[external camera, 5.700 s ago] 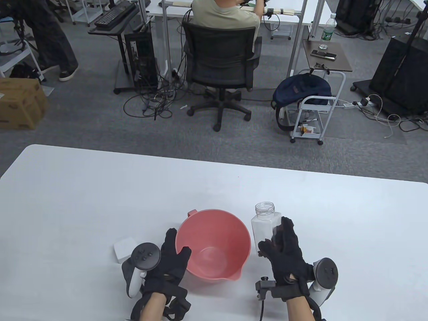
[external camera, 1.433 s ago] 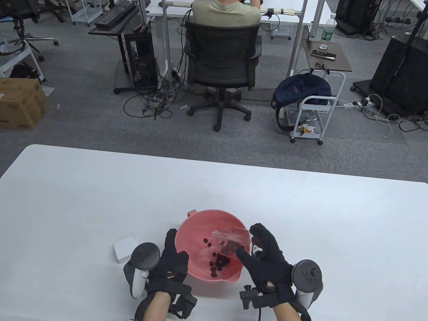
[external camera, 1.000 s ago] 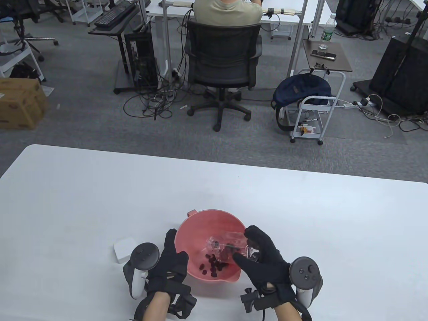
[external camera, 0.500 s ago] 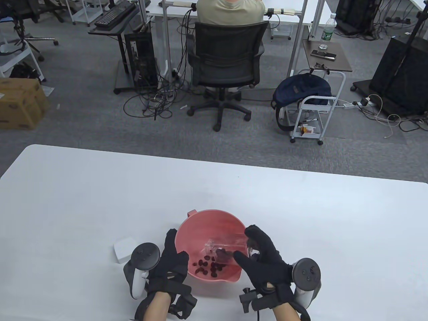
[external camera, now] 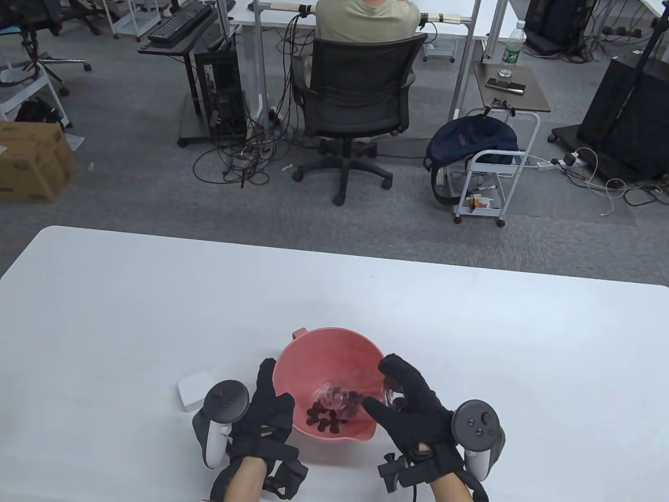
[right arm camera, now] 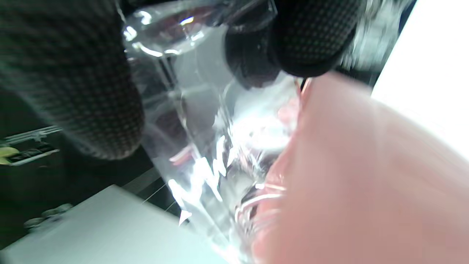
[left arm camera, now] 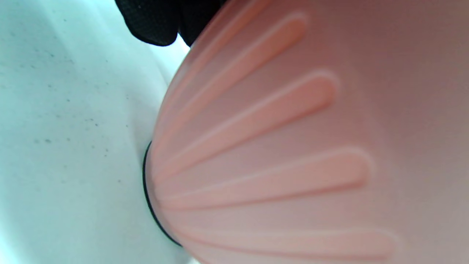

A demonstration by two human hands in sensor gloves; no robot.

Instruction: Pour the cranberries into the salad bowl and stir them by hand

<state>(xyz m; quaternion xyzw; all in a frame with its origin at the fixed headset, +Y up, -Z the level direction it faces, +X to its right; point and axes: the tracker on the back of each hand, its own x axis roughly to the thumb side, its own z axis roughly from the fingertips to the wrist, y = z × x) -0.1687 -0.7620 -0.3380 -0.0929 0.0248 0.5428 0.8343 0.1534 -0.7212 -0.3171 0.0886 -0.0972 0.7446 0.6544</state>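
A pink salad bowl [external camera: 334, 345] stands near the table's front edge, with several dark red cranberries [external camera: 321, 418] on its bottom. My right hand [external camera: 405, 405] grips a clear plastic jar [external camera: 345, 397], tipped on its side with its mouth low inside the bowl and a few berries still in it. In the right wrist view the jar [right arm camera: 205, 139] fills the middle, gloved fingers [right arm camera: 73, 84] wrapped round it above the bowl's rim [right arm camera: 348, 165]. My left hand [external camera: 269, 400] rests against the bowl's left wall, fingers straight. The left wrist view shows the ribbed bowl wall [left arm camera: 293, 146] close up.
A small white box [external camera: 192, 389] lies on the table just left of my left hand. The white table [external camera: 157, 314] stretches far and wide around the bowl. Beyond it, a person sits on an office chair [external camera: 358, 99] among desks and cables.
The jar has tipped further, its mouth sinking deeper into the bowl, and more cranberries have gathered on the bowl's bottom. My left hand has stayed on the bowl.
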